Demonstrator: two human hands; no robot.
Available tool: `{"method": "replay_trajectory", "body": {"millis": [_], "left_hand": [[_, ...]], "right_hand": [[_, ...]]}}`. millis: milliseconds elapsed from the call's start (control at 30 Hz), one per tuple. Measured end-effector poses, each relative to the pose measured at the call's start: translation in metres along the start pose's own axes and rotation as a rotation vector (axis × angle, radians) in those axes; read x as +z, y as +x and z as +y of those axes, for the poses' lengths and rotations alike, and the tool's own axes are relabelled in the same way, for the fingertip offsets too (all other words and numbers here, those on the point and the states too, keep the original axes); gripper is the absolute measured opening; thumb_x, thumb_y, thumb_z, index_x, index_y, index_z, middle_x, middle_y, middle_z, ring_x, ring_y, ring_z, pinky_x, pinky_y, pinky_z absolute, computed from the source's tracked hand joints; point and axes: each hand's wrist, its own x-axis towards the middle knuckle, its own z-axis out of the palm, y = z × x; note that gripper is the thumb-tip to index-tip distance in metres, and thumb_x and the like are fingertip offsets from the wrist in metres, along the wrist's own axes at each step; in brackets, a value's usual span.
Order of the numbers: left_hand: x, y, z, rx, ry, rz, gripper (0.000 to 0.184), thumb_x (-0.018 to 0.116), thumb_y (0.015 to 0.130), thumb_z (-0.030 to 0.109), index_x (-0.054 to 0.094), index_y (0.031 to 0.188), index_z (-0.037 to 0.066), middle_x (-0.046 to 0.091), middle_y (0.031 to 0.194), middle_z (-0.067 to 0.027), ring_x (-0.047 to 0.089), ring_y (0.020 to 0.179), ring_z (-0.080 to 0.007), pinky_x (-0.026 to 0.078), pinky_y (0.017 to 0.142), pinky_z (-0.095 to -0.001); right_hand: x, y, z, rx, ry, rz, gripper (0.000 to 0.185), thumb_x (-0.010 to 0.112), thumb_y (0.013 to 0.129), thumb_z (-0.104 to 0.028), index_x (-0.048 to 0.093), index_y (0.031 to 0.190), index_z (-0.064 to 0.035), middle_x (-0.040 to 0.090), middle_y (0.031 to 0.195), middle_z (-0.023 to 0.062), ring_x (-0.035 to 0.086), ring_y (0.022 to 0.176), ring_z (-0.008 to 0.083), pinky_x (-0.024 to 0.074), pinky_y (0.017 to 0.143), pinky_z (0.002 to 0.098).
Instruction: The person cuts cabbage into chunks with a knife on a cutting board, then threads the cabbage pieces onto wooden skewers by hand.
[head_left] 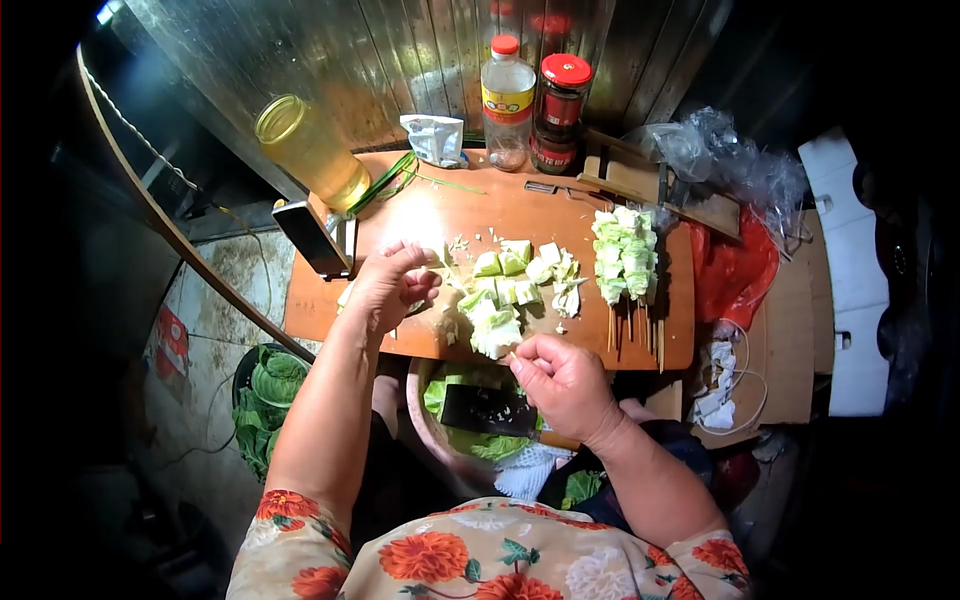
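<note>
My left hand [400,280] is raised over the board's left part, fingers curled in; a small pale bit shows by its fingertips, but whether they hold it I cannot tell. At the board's front edge, my right hand [565,385] is closed in a pinch around the end of a thin wooden skewer [514,356]. Just beyond that end lies a pale cabbage piece [495,333]; whether it is threaded on is unclear. Cut cabbage pieces [515,258] are scattered between my hands. Several finished cabbage skewers [626,255] lie stacked at the right, sticks toward me.
Along the back of the wooden board [400,190] stand a yellowish jar [315,155], a clear bottle [508,110] and red-lidded jars [563,100]. A phone [311,238] leans at left. Below, a cleaver [490,411] rests across a basin [424,425] of cabbage.
</note>
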Motion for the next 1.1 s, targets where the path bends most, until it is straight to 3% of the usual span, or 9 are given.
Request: {"method": "replay_trajectory", "body": {"millis": [133,200,467,733,833,933,1000,1100], "left_hand": [[0.02,-0.007,0.007,0.118,-0.12,0.024,0.021,0.068,0.084,0.004,0.058,0.102,0.005,0.065,0.089,-0.0056,0.066,0.076,-0.0166,0.059,0.071,-0.0311],[0.022,-0.007,0.007,0.146,-0.107,0.016,0.023,0.068,0.084,0.001,0.058,0.104,0.006,0.065,0.091,-0.0057,0.066,0.078,-0.0163,0.059,0.072,-0.0309],[0.041,-0.012,0.003,0.33,0.02,0.074,0.032,0.071,0.081,-0.002,0.056,0.109,0.004,0.065,0.097,-0.0063,0.067,0.083,-0.0172,0.058,0.075,-0.0305],[0.052,-0.021,0.003,0.416,0.167,-0.061,0.027,0.069,0.083,-0.001,0.057,0.107,0.003,0.065,0.098,-0.0067,0.065,0.08,-0.0145,0.057,0.073,-0.0285],[0.053,-0.023,0.001,0.395,0.093,-0.096,0.022,0.068,0.084,-0.001,0.058,0.103,0.004,0.064,0.097,-0.0059,0.064,0.08,-0.0133,0.056,0.072,-0.0281],[0.066,-0.033,-0.006,0.357,0.215,-0.174,0.018,0.065,0.083,-0.002,0.057,0.098,0.003,0.06,0.092,-0.0025,0.06,0.081,-0.0093,0.053,0.073,-0.0252],[0.062,-0.034,-0.003,0.362,0.264,-0.202,0.02,0.062,0.083,-0.004,0.056,0.101,0.003,0.06,0.095,-0.0037,0.061,0.085,-0.012,0.054,0.075,-0.0276],[0.061,-0.031,-0.007,0.414,0.322,-0.223,0.02,0.058,0.085,-0.003,0.056,0.103,0.003,0.061,0.098,-0.0045,0.063,0.087,-0.0138,0.053,0.074,-0.0279]], "right_hand": [[-0.001,-0.001,0.001,0.014,0.015,-0.011,0.015,0.064,0.09,-0.016,0.065,0.09,-0.0019,0.062,0.064,0.0074,0.056,0.057,0.0095,0.0464,0.056,0.0275],[0.0,-0.001,0.007,-0.071,0.045,-0.001,0.012,0.061,0.094,-0.013,0.062,0.094,-0.0011,0.054,0.063,-0.0055,0.045,0.055,0.001,0.0371,0.05,0.0199],[0.002,-0.001,0.006,-0.111,-0.003,0.038,0.009,0.061,0.094,-0.01,0.061,0.092,-0.0007,0.054,0.064,-0.006,0.044,0.056,0.0001,0.0363,0.05,0.0195],[0.008,-0.006,0.006,-0.188,0.019,0.108,0.007,0.061,0.093,-0.005,0.06,0.09,0.0005,0.055,0.065,-0.0051,0.045,0.058,0.0,0.0367,0.05,0.0192],[0.011,-0.007,0.006,-0.241,-0.001,0.133,0.008,0.061,0.093,-0.006,0.058,0.088,0.0002,0.055,0.064,-0.0049,0.044,0.057,0.0002,0.0363,0.05,0.0192],[0.009,-0.006,0.006,-0.214,0.066,0.158,0.009,0.061,0.093,-0.005,0.058,0.087,-0.0002,0.054,0.063,-0.0053,0.044,0.056,0.0006,0.0358,0.049,0.0196],[0.009,-0.006,0.011,-0.344,-0.147,0.213,0.009,0.06,0.093,-0.004,0.057,0.086,-0.0004,0.053,0.062,-0.0054,0.043,0.056,0.001,0.0351,0.048,0.02],[0.008,-0.009,0.004,-0.271,-0.031,0.195,0.009,0.06,0.093,-0.004,0.057,0.085,-0.0004,0.052,0.06,-0.0046,0.043,0.055,0.0014,0.0349,0.048,0.0201]]}}
